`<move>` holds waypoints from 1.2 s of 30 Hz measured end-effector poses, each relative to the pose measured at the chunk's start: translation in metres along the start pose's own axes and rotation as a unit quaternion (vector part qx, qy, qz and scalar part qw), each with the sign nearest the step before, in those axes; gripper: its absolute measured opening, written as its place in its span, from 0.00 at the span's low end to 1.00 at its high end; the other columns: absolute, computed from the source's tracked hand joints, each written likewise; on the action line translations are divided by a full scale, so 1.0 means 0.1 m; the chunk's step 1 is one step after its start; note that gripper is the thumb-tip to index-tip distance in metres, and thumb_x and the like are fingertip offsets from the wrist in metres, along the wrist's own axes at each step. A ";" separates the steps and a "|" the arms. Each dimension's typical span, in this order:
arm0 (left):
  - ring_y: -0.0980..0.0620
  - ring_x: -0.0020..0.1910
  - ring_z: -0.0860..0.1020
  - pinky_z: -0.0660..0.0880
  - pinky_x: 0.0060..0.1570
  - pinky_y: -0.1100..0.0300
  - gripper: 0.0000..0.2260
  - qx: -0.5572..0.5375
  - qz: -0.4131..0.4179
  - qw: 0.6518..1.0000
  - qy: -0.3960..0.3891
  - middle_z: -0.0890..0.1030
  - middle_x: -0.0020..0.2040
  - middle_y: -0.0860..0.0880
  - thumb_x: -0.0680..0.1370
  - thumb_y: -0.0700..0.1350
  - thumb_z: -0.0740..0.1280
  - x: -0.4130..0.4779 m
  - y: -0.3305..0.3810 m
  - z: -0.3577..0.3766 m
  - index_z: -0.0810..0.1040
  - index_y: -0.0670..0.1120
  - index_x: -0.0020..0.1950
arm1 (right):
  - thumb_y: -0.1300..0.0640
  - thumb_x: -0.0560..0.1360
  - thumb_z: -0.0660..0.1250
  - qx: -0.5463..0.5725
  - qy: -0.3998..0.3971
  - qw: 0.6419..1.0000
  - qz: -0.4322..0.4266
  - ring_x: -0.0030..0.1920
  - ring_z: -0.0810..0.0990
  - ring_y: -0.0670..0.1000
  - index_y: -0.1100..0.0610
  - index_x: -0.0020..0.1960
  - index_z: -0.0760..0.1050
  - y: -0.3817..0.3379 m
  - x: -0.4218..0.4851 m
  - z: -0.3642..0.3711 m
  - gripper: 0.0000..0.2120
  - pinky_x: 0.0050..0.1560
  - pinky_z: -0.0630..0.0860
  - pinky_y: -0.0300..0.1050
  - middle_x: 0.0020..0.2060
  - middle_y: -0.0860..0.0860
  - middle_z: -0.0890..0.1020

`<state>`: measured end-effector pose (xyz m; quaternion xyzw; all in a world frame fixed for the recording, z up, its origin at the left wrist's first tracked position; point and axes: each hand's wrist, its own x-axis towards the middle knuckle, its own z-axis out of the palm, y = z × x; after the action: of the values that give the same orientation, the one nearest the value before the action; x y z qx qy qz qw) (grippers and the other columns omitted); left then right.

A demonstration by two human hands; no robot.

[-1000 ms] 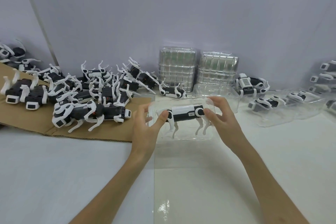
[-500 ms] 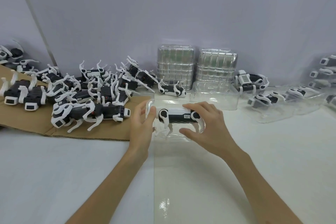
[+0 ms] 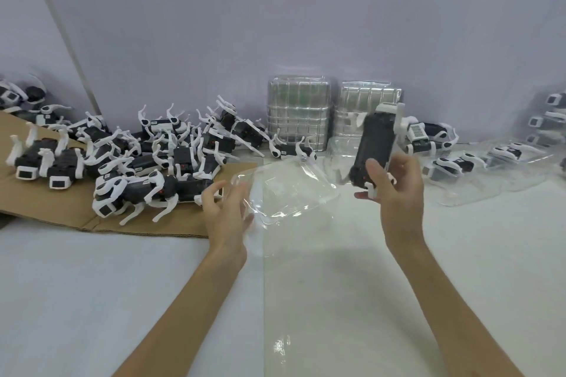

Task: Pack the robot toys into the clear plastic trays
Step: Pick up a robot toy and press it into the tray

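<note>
Right hand holds one robot toy in the air, over the middle of the table, towards the far edge. The toy stands roughly on end and tilted, black underside to camera, white legs sticking out at top and bottom. Fingers are curled round its lower end.

Left hand is at the left rim of an empty clear tray, which sits mid-table just left of the held toy. Its fingers are spread and loosely bent. Cannot tell through the clear plastic and blur whether they actually touch the rim.

Unpacked robot toys are heaped on a cardboard sheet at the far-left of the table. Two stacks of trays stand at the far edge against the wall, one loose toy in front of them. Packed trays with toys inside lie along the right edge.
</note>
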<state>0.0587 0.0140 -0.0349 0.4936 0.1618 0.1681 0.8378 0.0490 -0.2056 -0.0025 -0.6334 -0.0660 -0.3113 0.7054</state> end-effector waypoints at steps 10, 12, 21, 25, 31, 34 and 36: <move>0.51 0.54 0.78 0.79 0.50 0.53 0.26 0.157 -0.050 0.980 -0.114 0.76 0.55 0.49 0.71 0.57 0.76 -0.10 -0.12 0.06 0.72 0.48 0.63 | 0.58 0.80 0.62 -0.018 -0.103 0.937 0.334 0.37 0.83 0.58 0.59 0.44 0.76 0.10 0.01 0.01 0.08 0.35 0.80 0.47 0.45 0.59 0.81; 0.50 0.54 0.77 0.79 0.54 0.50 0.22 0.183 -0.049 0.975 -0.118 0.76 0.52 0.49 0.73 0.62 0.72 -0.10 -0.15 0.06 0.72 0.47 0.54 | 0.56 0.81 0.62 -0.054 -0.083 0.942 0.320 0.40 0.82 0.57 0.59 0.43 0.76 0.08 0.02 0.00 0.11 0.37 0.78 0.47 0.47 0.56 0.82; 0.49 0.64 0.73 0.75 0.50 0.56 0.19 0.244 -0.009 0.960 -0.133 0.70 0.69 0.49 0.79 0.52 0.67 -0.11 -0.16 0.06 0.67 0.56 0.69 | 0.46 0.82 0.60 -0.119 -0.077 0.951 0.275 0.35 0.81 0.43 0.52 0.45 0.79 0.14 -0.06 0.10 0.14 0.36 0.74 0.43 0.37 0.42 0.83; 0.48 0.67 0.72 0.76 0.57 0.52 0.20 0.237 0.009 0.963 -0.130 0.72 0.69 0.50 0.80 0.51 0.66 -0.09 -0.15 0.05 0.70 0.56 0.71 | 0.48 0.83 0.58 -0.091 -0.062 0.941 0.318 0.35 0.81 0.48 0.52 0.44 0.81 0.12 -0.09 0.09 0.17 0.35 0.74 0.42 0.35 0.47 0.84; 0.50 0.72 0.69 0.66 0.72 0.46 0.21 0.257 0.023 0.959 -0.114 0.72 0.71 0.52 0.79 0.50 0.67 -0.09 -0.17 0.06 0.70 0.52 0.72 | 0.48 0.83 0.58 -0.053 -0.052 0.931 0.358 0.38 0.79 0.54 0.55 0.44 0.83 0.08 -0.14 0.12 0.20 0.46 0.75 0.48 0.39 0.55 0.82; 0.52 0.74 0.64 0.63 0.74 0.49 0.29 0.355 0.117 0.922 -0.100 0.66 0.74 0.52 0.77 0.47 0.70 -0.16 -0.16 0.05 0.63 0.50 0.77 | 0.49 0.84 0.56 -0.068 -0.040 0.936 0.343 0.32 0.77 0.49 0.55 0.45 0.82 0.05 -0.12 0.09 0.20 0.37 0.74 0.38 0.35 0.51 0.82; 0.55 0.72 0.66 0.63 0.72 0.56 0.29 0.397 0.283 0.865 -0.121 0.68 0.73 0.53 0.77 0.47 0.71 -0.27 -0.10 0.05 0.65 0.50 0.76 | 0.51 0.85 0.54 -0.084 -0.041 0.939 0.332 0.26 0.78 0.45 0.57 0.46 0.81 0.01 -0.10 0.08 0.20 0.27 0.72 0.34 0.33 0.50 0.82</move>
<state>0.0381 -0.0068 -0.0385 0.8252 -0.0341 0.2587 0.5010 0.0438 -0.1947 -0.0071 -0.6882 0.1459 -0.0376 0.7097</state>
